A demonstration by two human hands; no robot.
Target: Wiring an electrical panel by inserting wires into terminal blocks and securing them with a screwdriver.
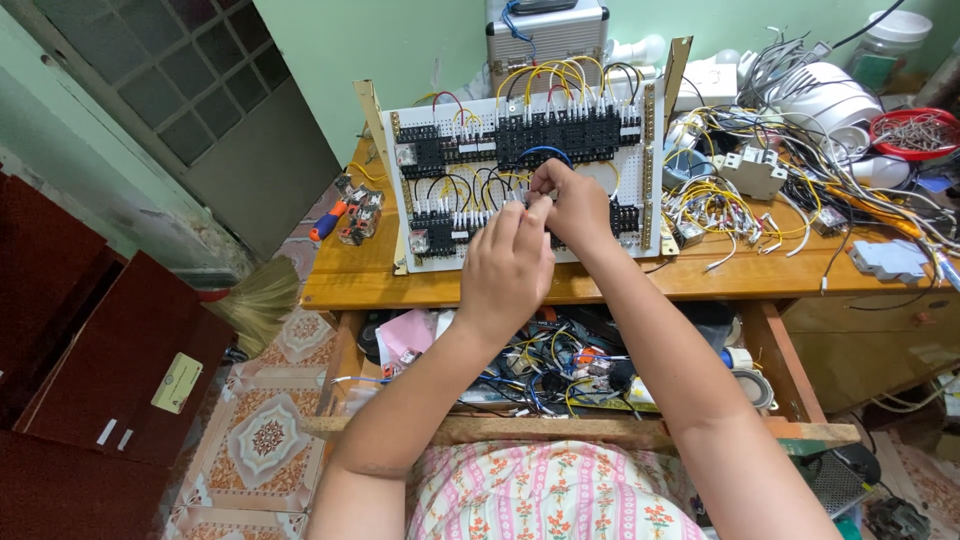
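A white perforated panel (620,175) stands tilted on a wooden desk (500,282), carrying rows of black relay sockets and yellow, black, red and blue wires. Both hands meet at the panel's lower middle row. My left hand (507,268) has its fingers curled, fingertips pinched at a small part or wire end on the sockets. My right hand (572,203) is closed just above and behind it, fingertips touching the same spot. What is pinched is too small to tell.
Loose wires, relay parts and white plastic pieces (820,100) clutter the desk's right side. A red bowl (915,130) sits far right. A metal case (545,35) stands behind the panel. The open drawer (560,365) below holds tangled wires. A red-handled screwdriver (328,222) lies at left.
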